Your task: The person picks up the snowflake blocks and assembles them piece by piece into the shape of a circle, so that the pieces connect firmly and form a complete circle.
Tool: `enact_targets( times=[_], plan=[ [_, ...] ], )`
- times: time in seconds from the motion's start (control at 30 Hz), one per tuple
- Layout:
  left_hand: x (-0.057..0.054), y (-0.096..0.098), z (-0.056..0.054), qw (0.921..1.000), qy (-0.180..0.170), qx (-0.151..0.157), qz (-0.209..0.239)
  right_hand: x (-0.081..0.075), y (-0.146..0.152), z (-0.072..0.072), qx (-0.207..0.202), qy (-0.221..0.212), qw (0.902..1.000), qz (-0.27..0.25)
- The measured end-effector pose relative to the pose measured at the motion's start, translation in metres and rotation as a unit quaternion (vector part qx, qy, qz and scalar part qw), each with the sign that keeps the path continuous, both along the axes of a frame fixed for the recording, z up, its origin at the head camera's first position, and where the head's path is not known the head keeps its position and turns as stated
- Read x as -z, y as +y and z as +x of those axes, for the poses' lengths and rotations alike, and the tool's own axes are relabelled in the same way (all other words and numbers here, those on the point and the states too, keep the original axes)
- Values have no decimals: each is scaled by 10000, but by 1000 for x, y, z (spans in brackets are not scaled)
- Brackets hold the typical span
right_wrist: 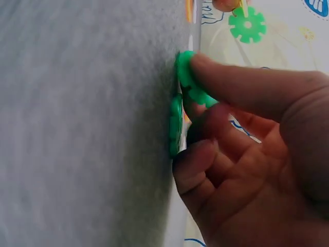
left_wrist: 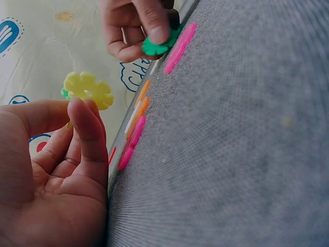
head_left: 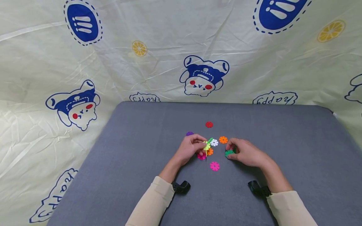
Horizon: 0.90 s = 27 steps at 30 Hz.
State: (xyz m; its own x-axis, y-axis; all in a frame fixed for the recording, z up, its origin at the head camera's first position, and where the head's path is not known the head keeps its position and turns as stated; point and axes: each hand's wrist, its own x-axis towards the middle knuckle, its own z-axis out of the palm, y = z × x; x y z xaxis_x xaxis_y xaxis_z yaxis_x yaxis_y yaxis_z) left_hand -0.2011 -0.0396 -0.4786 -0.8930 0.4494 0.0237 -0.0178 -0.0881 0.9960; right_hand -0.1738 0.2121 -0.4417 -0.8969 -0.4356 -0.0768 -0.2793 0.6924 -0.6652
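My left hand [head_left: 190,148] pinches a yellow notched plastic disc [left_wrist: 88,90] between thumb and fingers, above the table. A light green notched disc [right_wrist: 248,24] is joined to it, and a thin yellow edge shows beside them. To the right, my right hand [head_left: 248,152] holds a darker green notched disc [right_wrist: 186,74] by thumb and fingertips, close to the tabletop. Just by those fingers a second green disc [right_wrist: 176,126] lies against the cloth. Between the hands lie a white disc [head_left: 214,142] and two orange discs, one farther back [head_left: 223,140] and one nearer [head_left: 209,152].
A pink disc [head_left: 214,166] lies toward the front, and another pink disc [head_left: 201,156] is partly under my left hand. At the back is a red disc [head_left: 209,124]; a purple disc [head_left: 189,133] sits behind my left hand. Grey cloth covers the table [head_left: 141,141], with a printed curtain behind.
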Motion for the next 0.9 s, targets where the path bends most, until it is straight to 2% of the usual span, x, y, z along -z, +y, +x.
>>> enact_targets(
  times=[0.13,0.3,0.53,0.9],
  plan=[
    [0,0,0,9999,93,56,-33,1,-1,-1,263,-312,9969,-678],
    [-1,1,-1,9998,163,36,-145,1,-5,0,825,-709,9807,-1628],
    [-1,1,-1,9993,262,66,-248,3,-11,-2,1059,-766,9696,-2070],
    [-2,1,1,9988,327,233,-293,3,-23,-1,1432,-723,9457,-2826]
  ],
)
